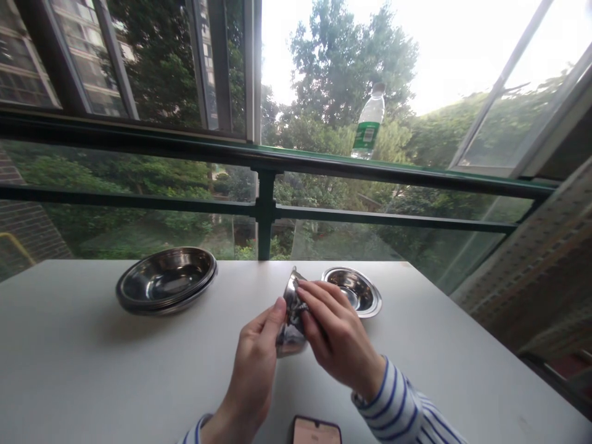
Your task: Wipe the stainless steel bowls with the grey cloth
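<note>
Both my hands hold a small steel bowl (290, 320) tipped on its edge above the white table (92, 370). My left hand (256, 364) grips its near side with the thumb on the rim. My right hand (335, 336) has its fingers curled over the bowl's top and inside. Just right of them, another small steel bowl (354, 291) sits upright on the table. A stack of large shallow steel plates (166, 287) rests at the back left.
A phone (317, 431) lies at the table's near edge between my striped sleeves. A plastic water bottle (369, 123) stands on the green window rail (324, 163) beyond the table. A wall runs along the right.
</note>
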Tool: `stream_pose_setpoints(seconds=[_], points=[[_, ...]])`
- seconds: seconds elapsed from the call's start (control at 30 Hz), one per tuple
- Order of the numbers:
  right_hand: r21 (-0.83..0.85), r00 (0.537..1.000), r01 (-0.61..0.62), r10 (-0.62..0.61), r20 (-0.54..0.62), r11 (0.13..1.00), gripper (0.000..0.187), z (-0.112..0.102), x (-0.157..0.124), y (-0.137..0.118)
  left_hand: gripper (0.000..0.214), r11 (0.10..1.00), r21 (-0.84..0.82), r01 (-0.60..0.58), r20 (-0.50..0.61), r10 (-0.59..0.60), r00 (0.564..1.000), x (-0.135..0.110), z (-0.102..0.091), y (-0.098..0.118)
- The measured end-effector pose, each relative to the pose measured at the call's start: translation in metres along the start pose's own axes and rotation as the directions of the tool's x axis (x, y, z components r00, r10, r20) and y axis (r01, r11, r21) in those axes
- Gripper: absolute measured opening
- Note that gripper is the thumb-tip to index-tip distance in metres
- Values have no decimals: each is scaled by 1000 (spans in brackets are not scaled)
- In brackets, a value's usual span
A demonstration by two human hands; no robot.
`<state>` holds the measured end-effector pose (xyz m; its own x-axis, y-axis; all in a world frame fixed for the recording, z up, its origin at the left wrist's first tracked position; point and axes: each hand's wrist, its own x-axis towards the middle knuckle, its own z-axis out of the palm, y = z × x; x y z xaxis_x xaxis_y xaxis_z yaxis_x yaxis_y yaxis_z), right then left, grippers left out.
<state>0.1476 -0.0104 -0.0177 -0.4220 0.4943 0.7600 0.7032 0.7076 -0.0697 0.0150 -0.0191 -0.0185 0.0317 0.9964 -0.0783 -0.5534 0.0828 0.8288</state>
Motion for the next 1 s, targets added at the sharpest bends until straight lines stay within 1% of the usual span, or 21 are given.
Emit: stream_pose_setpoints(seconds=[0.03, 0.07, 0.13, 0.17, 0.2, 0.23, 0.33, 0.37, 0.4, 0.47, 0.53, 0.57, 0.6, 0.67, 0.7, 0.73, 0.77, 0.87, 0.9, 0.93, 1.0], points=[[2, 1000, 3, -3, -1, 1000, 37, 0, -1, 0, 32, 1000, 2, 1, -4, -1, 1000, 0, 0, 0], [1, 999, 40, -40, -1, 999, 38, 0, -2, -1, 31, 1000, -2, -5, -8, 5, 1000, 0, 0, 1], [-12, 988, 154, -154, 3, 988, 39, 1, -3, -3, 27, 999, -19, -25, -13, 25, 1000, 0, 0, 2], [-16, 981, 192, -192, 6, 981, 39, 1, -4, -3, 27, 999, -29, -32, -12, 32, 999, 0, 0, 2], [-16, 981, 196, -196, 4, 980, 39, 1, -3, -3, 27, 999, -35, -34, -7, 34, 999, 1, 0, 2], [-11, 987, 163, -163, -6, 987, 39, 1, -3, -2, 28, 999, -34, -31, -3, 31, 1000, 1, 0, 2], [34, 999, -18, 20, -45, 999, 37, 0, -2, 3, 34, 1000, 6, -1, 6, 1, 1000, -1, 1, 1], [43, 998, -43, 46, -51, 998, 37, -1, -2, 4, 35, 1000, 21, 6, 8, -6, 1000, -1, 1, 0], [40, 998, -28, 30, -46, 999, 37, -1, -2, 3, 35, 1000, 29, 6, 11, -6, 1000, -1, 1, 0], [9, 995, 97, -97, -21, 995, 37, 0, -3, 1, 32, 999, 30, -18, 26, 17, 1000, -1, 1, 0], [-24, 978, 211, -211, 8, 977, 37, 0, -4, -2, 29, 999, 25, -41, 39, 40, 998, -1, 0, 0], [-33, 976, 219, -219, 14, 975, 37, 0, -3, -2, 29, 999, 26, -43, 45, 41, 998, -1, 0, -1], [-39, 982, 190, -189, 12, 981, 37, 0, -3, -2, 29, 999, 29, -32, 52, 31, 998, -1, 0, -1], [-38, 997, 74, -74, -8, 997, 36, -2, -2, 1, 30, 999, 34, 5, 68, -8, 998, -2, 1, -2], [-33, 999, 32, -32, -17, 999, 35, -3, -2, 2, 31, 999, 38, 21, 75, -24, 997, -2, 2, -3], [-28, 1000, 21, -22, -20, 999, 35, -3, -2, 2, 31, 999, 40, 31, 80, -34, 996, -3, 2, -4], [-24, 999, 44, -45, -16, 999, 35, -3, -3, 2, 31, 999, 40, 28, 80, -31, 996, -3, 2, -4], [-31, 979, 204, -203, 8, 979, 37, -2, -5, -1, 29, 999, 44, -24, 70, 21, 997, -1, 1, -4], [-37, 973, 232, -232, 12, 972, 37, -2, -5, -2, 28, 998, 45, -40, 71, 36, 997, -1, 0, -4], [-45, 974, 228, -228, 10, 973, 37, -2, -4, -3, 28, 998, 45, -46, 76, 42, 996, 0, 0, -5], [-57, 989, 146, -147, -10, 988, 36, -2, -4, -2, 29, 998, 43, -34, 92, 30, 995, -1, 0, -6]])
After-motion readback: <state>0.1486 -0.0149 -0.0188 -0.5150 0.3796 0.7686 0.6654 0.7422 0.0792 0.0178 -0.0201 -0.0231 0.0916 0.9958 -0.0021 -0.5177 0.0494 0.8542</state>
